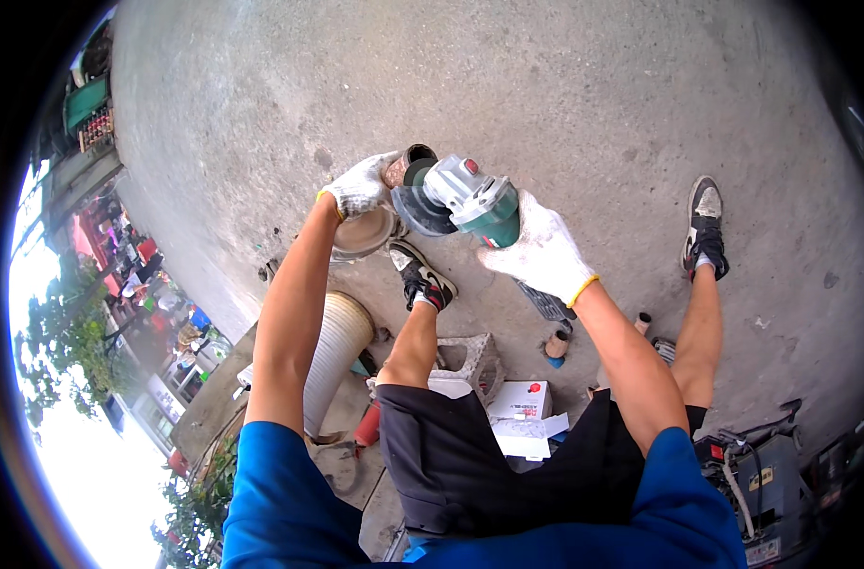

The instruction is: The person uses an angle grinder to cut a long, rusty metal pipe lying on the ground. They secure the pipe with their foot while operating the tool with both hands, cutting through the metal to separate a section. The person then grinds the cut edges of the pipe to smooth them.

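Observation:
White work gloves with yellow cuffs cover both hands. My right hand (544,248) is wrapped round the green body of an angle grinder (479,201), which has a silver gear head and a dark guard. Ahead and to the left, my left hand (363,185) grips a short rusty metal pipe piece (400,171), its dark open end facing away from me. The grinder's disc side sits right against or just beside the pipe; whether they touch I cannot tell. Beneath my left hand is a round, pale, dish-like thing (363,233), partly hidden by the hand and guard.
Concrete ground (564,85) spreads ahead. Between my feet stand a grey crate-like block (474,365), an open white box (525,412) and short pipe pieces (557,346). A large ribbed white cylinder (337,351) lies left, a red cylinder (367,427) near it. Machinery (759,474) stands at right.

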The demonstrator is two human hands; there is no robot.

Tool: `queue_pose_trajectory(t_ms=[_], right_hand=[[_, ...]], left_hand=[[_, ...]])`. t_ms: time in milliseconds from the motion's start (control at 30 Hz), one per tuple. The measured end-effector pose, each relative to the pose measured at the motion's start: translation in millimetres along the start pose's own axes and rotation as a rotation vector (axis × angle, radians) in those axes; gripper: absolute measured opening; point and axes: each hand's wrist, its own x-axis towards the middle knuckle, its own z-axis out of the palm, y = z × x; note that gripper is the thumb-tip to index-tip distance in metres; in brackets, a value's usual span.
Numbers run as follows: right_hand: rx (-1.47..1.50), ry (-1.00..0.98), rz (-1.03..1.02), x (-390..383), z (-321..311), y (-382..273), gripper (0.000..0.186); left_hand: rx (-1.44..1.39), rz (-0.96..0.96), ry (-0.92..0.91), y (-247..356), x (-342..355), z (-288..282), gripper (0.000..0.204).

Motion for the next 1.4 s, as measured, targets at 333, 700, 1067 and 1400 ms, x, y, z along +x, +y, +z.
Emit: queue_pose_trajectory(t_ms=[333, 700, 1067, 1400], right_hand=[[-0.031, 0.021, 0.025, -3.6, 2.3, 4.8, 0.064], [-0.050, 0.055, 0.011, -2.9, 3.7, 3.1, 0.057], [-0.091, 0.038, 0.023, -5.0, 4.3, 4.6, 0.063], [-0.093, 0.023, 0.064, -4.9, 3.4, 0.9, 0.063]], left_hand=[[0.035, -0.001, -0.020, -0.2, 0.3, -3.0, 0.058], [0.099, 0.029, 0.015, 5.0, 0.1, -1.1, 0.063], [0.077, 0.024, 0.006, 3.0, 0.2, -1.8, 0.062], [0.059, 0.005, 0.015, 4.7, -1.9, -0.1, 0.059]])
